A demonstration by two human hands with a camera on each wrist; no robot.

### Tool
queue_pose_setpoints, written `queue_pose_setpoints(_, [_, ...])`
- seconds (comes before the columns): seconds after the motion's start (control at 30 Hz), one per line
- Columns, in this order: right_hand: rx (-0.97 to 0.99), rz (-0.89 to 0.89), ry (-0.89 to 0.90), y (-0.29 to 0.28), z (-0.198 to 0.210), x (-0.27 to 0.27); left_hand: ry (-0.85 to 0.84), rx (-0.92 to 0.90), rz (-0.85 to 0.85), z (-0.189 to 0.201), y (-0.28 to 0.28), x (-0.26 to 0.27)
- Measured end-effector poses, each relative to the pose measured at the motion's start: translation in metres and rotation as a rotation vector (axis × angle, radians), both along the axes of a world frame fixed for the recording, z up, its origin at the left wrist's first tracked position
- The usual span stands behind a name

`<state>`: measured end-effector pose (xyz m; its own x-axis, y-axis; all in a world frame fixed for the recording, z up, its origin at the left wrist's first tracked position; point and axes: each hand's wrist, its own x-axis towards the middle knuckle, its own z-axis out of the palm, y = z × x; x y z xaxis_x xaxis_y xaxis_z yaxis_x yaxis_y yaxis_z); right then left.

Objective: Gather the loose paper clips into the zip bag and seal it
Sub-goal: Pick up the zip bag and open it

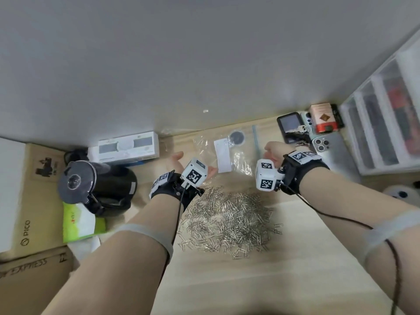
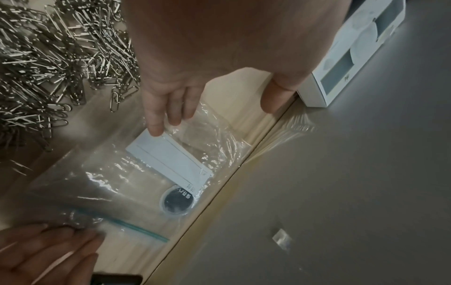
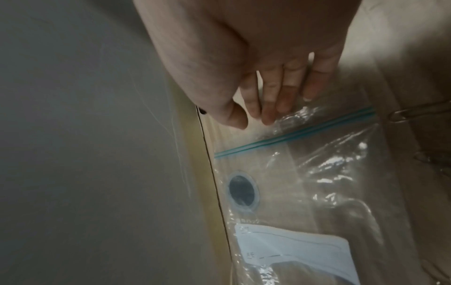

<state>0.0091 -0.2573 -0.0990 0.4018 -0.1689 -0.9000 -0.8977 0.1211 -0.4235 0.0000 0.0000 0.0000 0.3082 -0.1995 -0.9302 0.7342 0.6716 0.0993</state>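
A large pile of silver paper clips (image 1: 227,219) lies loose on the wooden table (image 1: 295,269), just in front of both wrists. Behind it, by the wall, a clear zip bag (image 1: 236,155) lies flat, with a white label (image 2: 171,160), a round dark valve (image 3: 241,190) and a teal zip strip (image 3: 292,133). My left hand (image 1: 179,161) reaches its straight fingers (image 2: 171,108) onto the bag's end by the label. My right hand (image 1: 271,151) lays straight fingers (image 3: 275,100) on the bag's mouth edge just beyond the zip. Neither hand holds any clips.
A black kettle (image 1: 97,187), a white carton (image 1: 127,147), a green packet (image 1: 81,221) and cardboard boxes (image 1: 29,201) crowd the left. Phones (image 1: 327,144), a small device (image 1: 291,128) and plastic drawers (image 1: 386,123) stand at the right. A grey wall (image 1: 204,64) bounds the table's far edge.
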Motion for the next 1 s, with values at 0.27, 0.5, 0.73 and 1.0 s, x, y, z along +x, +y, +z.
queue_pose_setpoints(0.27, [-0.186,0.185,0.018,0.017,0.02,-0.007,0.033,-0.044,0.073,-0.028,0.013,0.012])
queue_pose_setpoints(0.5, [-0.139,0.23,-0.24,0.02,0.039,-0.006,-0.081,-0.062,0.129,-0.014,0.016,0.013])
queue_pose_setpoints(0.73, [0.27,0.055,-0.37,0.044,0.085,-0.007,-0.244,0.065,-0.064,0.026,0.02,0.026])
queue_pose_setpoints(1.0, [0.272,0.175,-0.642,0.081,0.154,-0.009,-0.505,0.517,-0.669,0.092,-0.002,0.024])
